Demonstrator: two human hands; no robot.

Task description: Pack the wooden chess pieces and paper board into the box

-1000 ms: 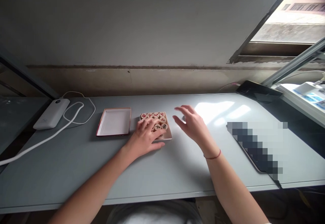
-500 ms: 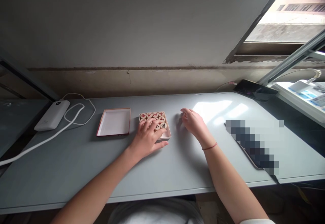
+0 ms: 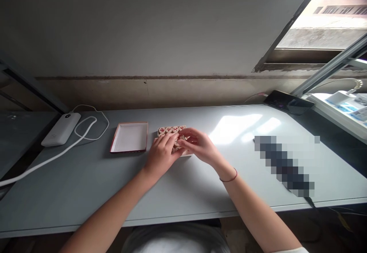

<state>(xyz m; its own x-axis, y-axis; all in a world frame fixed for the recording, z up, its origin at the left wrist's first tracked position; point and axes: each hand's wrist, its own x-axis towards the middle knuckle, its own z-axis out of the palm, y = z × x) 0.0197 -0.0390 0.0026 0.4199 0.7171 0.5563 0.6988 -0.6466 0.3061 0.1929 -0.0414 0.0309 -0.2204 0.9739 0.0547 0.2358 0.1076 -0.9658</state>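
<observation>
Round wooden Chinese chess pieces (image 3: 169,129) with red characters sit in rows in a shallow box (image 3: 187,155); dark characters showed on some near ones. My left hand (image 3: 162,155) lies over the box's left and near side, its fingers stretched across the pieces. From the right, my right hand (image 3: 200,146) reaches over the box, thumb and fingers pinched around a pale chess piece (image 3: 182,137) at its right part. Fingers of both hands almost meet there and hide much of the box. Left of it, the box lid (image 3: 129,137) lies with its white inside up.
A white power bank (image 3: 61,129) with a looped white cable (image 3: 86,128) lies at the grey table's (image 3: 172,203) left. A dark phone (image 3: 288,102) leans at the back right. A pixelated dark flat object (image 3: 283,165) lies at right. The wall runs behind.
My right hand has moved left from the bare table onto the box, meeting the left hand's fingers. My left hand has shifted slightly left, and its fingers are closer together.
</observation>
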